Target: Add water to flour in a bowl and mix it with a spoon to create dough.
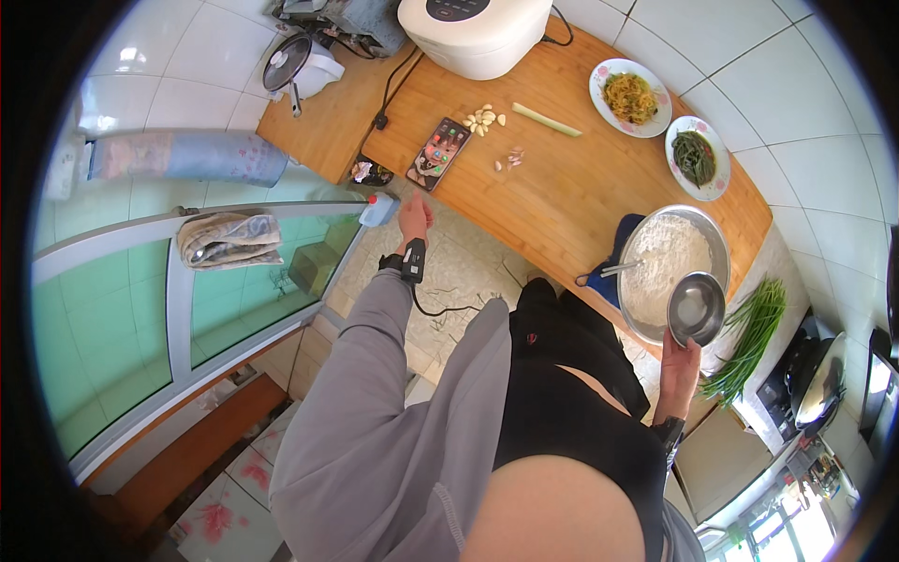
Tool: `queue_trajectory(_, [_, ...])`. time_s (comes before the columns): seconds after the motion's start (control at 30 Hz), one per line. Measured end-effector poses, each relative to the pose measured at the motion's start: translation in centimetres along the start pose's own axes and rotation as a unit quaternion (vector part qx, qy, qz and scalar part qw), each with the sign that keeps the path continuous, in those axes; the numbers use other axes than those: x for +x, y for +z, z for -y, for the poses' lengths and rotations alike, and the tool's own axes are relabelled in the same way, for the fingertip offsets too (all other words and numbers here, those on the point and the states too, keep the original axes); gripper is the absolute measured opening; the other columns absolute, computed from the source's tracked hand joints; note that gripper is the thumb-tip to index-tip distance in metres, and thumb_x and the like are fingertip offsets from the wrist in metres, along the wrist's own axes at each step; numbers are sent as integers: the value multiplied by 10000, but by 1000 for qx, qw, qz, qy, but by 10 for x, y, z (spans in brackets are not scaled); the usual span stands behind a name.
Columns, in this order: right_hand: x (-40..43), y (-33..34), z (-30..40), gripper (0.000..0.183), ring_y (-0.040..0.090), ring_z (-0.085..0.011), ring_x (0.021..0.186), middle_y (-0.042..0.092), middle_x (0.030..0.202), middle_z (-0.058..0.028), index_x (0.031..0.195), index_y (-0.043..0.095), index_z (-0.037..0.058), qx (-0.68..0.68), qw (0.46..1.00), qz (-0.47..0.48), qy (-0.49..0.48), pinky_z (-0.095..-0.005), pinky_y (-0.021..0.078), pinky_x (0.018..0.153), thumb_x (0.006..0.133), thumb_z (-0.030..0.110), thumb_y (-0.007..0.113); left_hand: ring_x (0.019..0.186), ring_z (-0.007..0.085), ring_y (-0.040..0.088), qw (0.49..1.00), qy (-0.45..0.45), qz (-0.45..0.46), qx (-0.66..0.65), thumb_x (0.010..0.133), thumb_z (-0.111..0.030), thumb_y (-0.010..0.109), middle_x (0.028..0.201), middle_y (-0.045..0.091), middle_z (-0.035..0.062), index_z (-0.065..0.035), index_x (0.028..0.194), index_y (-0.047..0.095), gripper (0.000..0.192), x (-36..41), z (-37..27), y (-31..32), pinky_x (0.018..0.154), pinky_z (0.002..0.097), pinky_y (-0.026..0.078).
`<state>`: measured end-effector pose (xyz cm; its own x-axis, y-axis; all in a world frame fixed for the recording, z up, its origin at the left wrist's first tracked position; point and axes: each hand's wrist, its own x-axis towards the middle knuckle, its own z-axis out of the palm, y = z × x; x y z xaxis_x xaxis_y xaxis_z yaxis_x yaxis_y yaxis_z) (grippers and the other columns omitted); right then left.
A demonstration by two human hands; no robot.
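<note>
My right hand (680, 371) holds a small metal bowl (696, 309) by its near edge, over the rim of a large metal basin of flour (667, 263). What the small bowl contains cannot be told for sure. Metal utensil handles (621, 268) stick out of the flour at the left, and a dark blue cloth (611, 281) lies partly beneath the basin. My left hand (416, 216), fingers curled together, hangs just off the wooden counter's edge, near a smartphone (438, 154) with a lit screen; nothing shows in it.
Peeled garlic cloves (482, 119), smaller cloves (514, 157) and a pale green stalk (546, 120) lie on the wooden counter (562, 190). Behind are two plates of food (630, 97) (697, 158) and a white cooker (474, 35). Green stems (750, 344) lie right of the basin.
</note>
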<state>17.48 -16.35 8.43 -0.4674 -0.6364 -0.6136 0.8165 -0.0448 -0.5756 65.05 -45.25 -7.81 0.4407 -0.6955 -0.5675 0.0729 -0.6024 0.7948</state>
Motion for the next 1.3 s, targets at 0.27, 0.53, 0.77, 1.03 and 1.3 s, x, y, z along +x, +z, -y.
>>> queue_trajectory(0.27, [-3, -20, 5, 427, 547, -311, 1110, 535, 1244, -153, 1263, 444, -5, 21, 1000, -15, -14, -469, 388, 1046, 849, 46, 533, 529, 108, 515, 973, 179, 46, 142, 866, -221, 628, 641, 548, 24, -33, 828, 583, 196, -16, 26, 26, 493, 237, 423])
queue_trajectory(0.53, [7, -32, 0, 185, 620, -296, 961, 614, 1055, -150, 1041, 530, -16, 27, 997, -46, -48, -509, 478, 944, 863, 6, 485, 750, 138, 525, 803, 309, 449, 241, 714, -85, 756, 964, 511, 54, -98, 1238, 492, 587, -186, -4, 134, 645, 239, 465])
queue_trajectory(0.77, [6, -46, 18, 216, 629, -268, 947, 610, 1029, -147, 1092, 508, 1, 1, 998, -28, -63, -486, 500, 922, 881, 24, 469, 819, 175, 551, 709, 453, 514, 167, 760, -31, 697, 884, 526, 57, -70, 974, 644, 223, -253, 6, 214, 669, 290, 472])
queue_trajectory(1.03, [27, -56, 43, 295, 614, -205, 956, 587, 1073, -104, 1177, 479, 29, -80, 997, -6, -22, -409, 544, 841, 883, 27, 455, 779, 175, 596, 741, 408, 493, 201, 813, -51, 653, 872, 596, 47, -61, 885, 675, 76, -282, -1, 245, 683, 269, 481])
queue_trajectory(1.3, [54, -44, 56, 486, 586, -177, 976, 558, 1108, -82, 1336, 386, 50, -205, 975, 82, 23, -352, 566, 762, 856, 11, 456, 861, 143, 633, 715, 510, 418, 231, 856, -39, 604, 956, 684, 92, -43, 977, 693, 151, -290, -43, 251, 745, 260, 494])
